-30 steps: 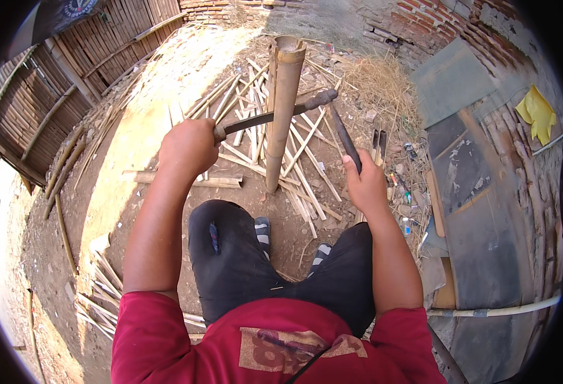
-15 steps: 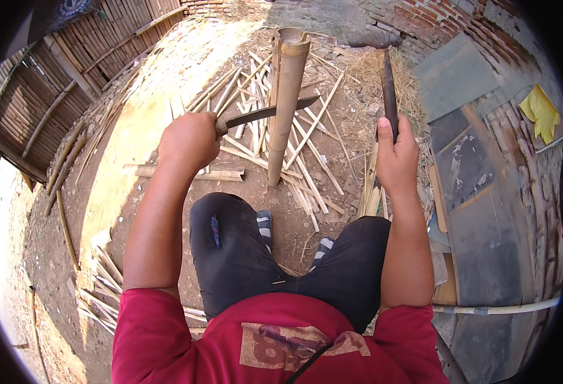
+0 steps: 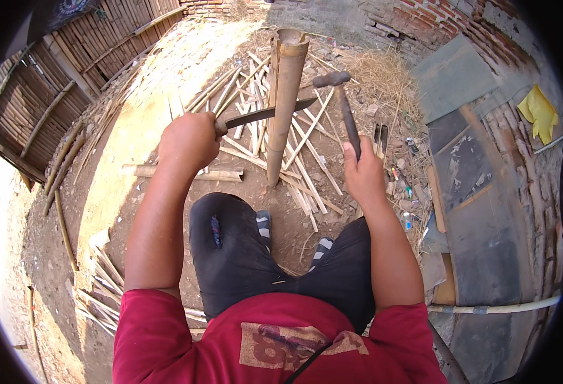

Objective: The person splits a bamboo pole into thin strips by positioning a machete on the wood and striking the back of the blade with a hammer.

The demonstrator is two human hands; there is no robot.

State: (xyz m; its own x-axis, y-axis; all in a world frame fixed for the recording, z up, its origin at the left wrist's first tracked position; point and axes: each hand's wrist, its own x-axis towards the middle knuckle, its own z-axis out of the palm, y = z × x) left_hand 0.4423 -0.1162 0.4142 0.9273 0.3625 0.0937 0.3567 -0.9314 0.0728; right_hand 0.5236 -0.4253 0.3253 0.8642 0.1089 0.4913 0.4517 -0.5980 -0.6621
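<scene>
My left hand is closed round the handle of a long machete. Its dark blade crosses an upright bamboo pole and seems to sit in the split along the pole's left side, with the tip showing beyond on the right. My right hand grips the handle of a hammer, whose dark head is raised to the right of the pole, apart from both blade and pole. The pole's lower end stands on the ground in front of my feet.
Split bamboo strips lie scattered round the pole. A cut bamboo piece rests left of it, and more strips are piled at lower left. Dark sheets lie along the right, near a brick wall. A bamboo fence stands far left.
My right hand has swung the hammer inward and down, so its head moved from the far right toward the pole. My left hand, the machete and the pole have hardly moved.
</scene>
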